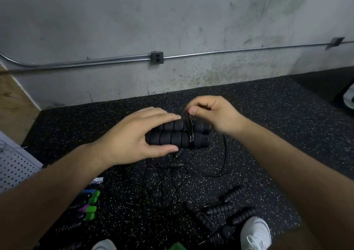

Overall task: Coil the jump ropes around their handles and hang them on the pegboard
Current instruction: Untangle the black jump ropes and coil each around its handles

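Barely started: gripped the paired black handles (183, 134) in the left hand (134, 136), pinched the cord (188, 122) above them with the right hand (212, 113) — only a few wraps on. Left the rest trailing on the floor (277, 134) beside other ropes (226, 207) — hung nothing on the pegboard (13, 167) yet.

The left hand (132, 134) grips over the left ends of the black handles (180, 134), hiding them. The cord (189, 123) pinched by the right hand (212, 113) is a blur — its turns cannot be counted. The pegboard (13, 165) is cut off by the left edge, the white shoes (254, 232) by the bottom edge.
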`<state>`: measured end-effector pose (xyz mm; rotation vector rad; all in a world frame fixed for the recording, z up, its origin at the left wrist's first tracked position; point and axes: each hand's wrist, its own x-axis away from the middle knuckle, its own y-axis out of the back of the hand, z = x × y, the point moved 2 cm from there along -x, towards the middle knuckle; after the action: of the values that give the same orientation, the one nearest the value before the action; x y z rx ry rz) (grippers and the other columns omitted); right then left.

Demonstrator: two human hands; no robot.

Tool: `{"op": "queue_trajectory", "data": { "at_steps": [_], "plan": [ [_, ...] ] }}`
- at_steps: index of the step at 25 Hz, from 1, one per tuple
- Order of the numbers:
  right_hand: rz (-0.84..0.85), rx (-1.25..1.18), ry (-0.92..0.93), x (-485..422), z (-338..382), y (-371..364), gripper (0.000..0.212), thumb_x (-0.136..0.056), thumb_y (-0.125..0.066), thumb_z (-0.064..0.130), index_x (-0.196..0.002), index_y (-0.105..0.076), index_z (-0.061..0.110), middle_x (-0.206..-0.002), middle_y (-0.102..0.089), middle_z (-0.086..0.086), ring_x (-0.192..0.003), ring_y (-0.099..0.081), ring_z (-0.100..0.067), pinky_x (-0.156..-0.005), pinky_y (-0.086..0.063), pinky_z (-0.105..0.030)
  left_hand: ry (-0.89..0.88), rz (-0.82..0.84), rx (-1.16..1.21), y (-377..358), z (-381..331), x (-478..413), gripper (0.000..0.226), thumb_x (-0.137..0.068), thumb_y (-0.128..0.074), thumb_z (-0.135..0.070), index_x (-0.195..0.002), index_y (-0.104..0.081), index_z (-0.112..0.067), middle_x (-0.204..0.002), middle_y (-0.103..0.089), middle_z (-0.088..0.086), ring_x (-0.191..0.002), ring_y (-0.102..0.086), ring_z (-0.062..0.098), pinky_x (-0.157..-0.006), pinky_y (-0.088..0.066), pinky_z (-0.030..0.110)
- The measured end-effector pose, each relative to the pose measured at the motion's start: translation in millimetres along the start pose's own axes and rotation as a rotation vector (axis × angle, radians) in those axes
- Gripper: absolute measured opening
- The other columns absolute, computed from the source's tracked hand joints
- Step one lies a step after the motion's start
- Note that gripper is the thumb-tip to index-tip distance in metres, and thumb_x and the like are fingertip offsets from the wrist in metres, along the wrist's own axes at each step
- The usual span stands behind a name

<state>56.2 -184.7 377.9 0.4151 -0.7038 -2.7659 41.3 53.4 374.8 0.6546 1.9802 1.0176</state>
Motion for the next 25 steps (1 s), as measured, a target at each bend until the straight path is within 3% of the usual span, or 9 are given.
{"op": "queue_trajectory", "data": {
  "at_steps": [2,3,5,7,10,15,19,22,25],
  "plan": [
    [0.043,-0.285,-0.053,5,-3,-15,0.009,-0.088,-0.065,-0.003,-0.089,-0.071,0.003,-0.086,-0.072,0.003,-0.081,-0.066,-0.006,-0.078,-0.053,-0.023,0.045,-0.101,-0.031,1,-1,1,0.068,-0.084,-0.07,-0.058,-0.14,-0.058,-0.02,-0.124,-0.061,-0.01,-0.116,-0.058,0.01,-0.103,-0.047,0.033],
    [0.051,-0.314,-0.132,8,-2,-24,0.019,-0.09,-0.06,-0.005,-0.084,-0.07,0.009,-0.078,-0.071,0.009,-0.073,-0.064,0.0,-0.073,-0.051,-0.019,0.075,-0.144,-0.071,1,0,0,0.07,-0.084,-0.068,-0.061,-0.14,-0.057,-0.021,-0.125,-0.061,-0.01,-0.116,-0.057,0.011,-0.104,-0.047,0.035],
    [0.073,-0.081,-0.256,14,-2,-43,0.028,-0.103,-0.05,0.013,-0.078,-0.061,0.02,-0.062,-0.061,0.012,-0.053,-0.052,0.003,-0.06,-0.045,-0.023,0.139,-0.203,-0.156,1,5,-1,0.072,-0.084,-0.062,-0.065,-0.141,-0.055,-0.021,-0.126,-0.061,-0.009,-0.116,-0.055,0.01,-0.105,-0.044,0.035],
    [0.137,0.054,-0.264,19,0,-61,0.033,-0.109,-0.038,0.031,-0.084,-0.059,0.022,-0.065,-0.053,0.007,-0.051,-0.045,-0.003,-0.053,-0.04,-0.024,0.198,-0.23,-0.251,3,14,-3,0.073,-0.084,-0.058,-0.068,-0.14,-0.055,-0.021,-0.127,-0.061,-0.007,-0.117,-0.055,0.014,-0.104,-0.045,0.039],
    [0.203,0.06,-0.298,24,9,-76,0.031,-0.108,-0.036,0.034,-0.104,-0.057,0.012,-0.073,-0.052,0.001,-0.057,-0.045,-0.01,-0.05,-0.039,-0.025,0.259,-0.19,-0.413,6,33,-3,0.074,-0.086,-0.052,-0.071,-0.142,-0.052,-0.023,-0.13,-0.061,-0.005,-0.118,-0.055,0.02,-0.102,-0.045,0.045],
    [0.309,0.349,-0.317,23,33,-64,0.034,-0.107,-0.044,0.034,-0.094,-0.062,0.008,-0.072,-0.058,-0.001,-0.052,-0.048,-0.01,-0.049,-0.038,-0.026,0.281,-0.061,-0.532,9,60,5,0.076,-0.085,-0.054,-0.069,-0.145,-0.051,-0.023,-0.132,-0.061,-0.003,-0.117,-0.055,0.021,-0.099,-0.045,0.045],
    [0.245,0.664,-0.171,26,58,-39,0.03,-0.104,-0.047,0.038,-0.085,-0.06,0.019,-0.074,-0.058,0.007,-0.062,-0.056,-0.012,-0.052,-0.04,-0.028,0.237,-0.013,-0.559,5,59,4,0.072,-0.083,-0.06,-0.064,-0.142,-0.053,-0.023,-0.128,-0.062,-0.005,-0.113,-0.057,0.022,-0.095,-0.045,0.042],
    [0.036,0.959,0.025,23,63,-33,0.026,-0.105,-0.041,0.042,-0.101,-0.062,0.027,-0.087,-0.058,0.01,-0.077,-0.056,-0.016,-0.061,-0.037,-0.031,0.215,0.042,-0.542,0,57,2,0.073,-0.081,-0.06,-0.064,-0.143,-0.052,-0.024,-0.125,-0.061,-0.008,-0.111,-0.057,0.019,-0.093,-0.046,0.04],
    [-0.002,0.972,0.125,17,53,-30,0.029,-0.106,-0.04,0.041,-0.109,-0.065,0.027,-0.101,-0.065,0.009,-0.092,-0.062,-0.016,-0.071,-0.046,-0.033,0.173,0.095,-0.512,-7,56,4,0.073,-0.081,-0.062,-0.064,-0.142,-0.054,-0.025,-0.122,-0.06,-0.01,-0.108,-0.056,0.017,-0.09,-0.046,0.038]
  ]
}}
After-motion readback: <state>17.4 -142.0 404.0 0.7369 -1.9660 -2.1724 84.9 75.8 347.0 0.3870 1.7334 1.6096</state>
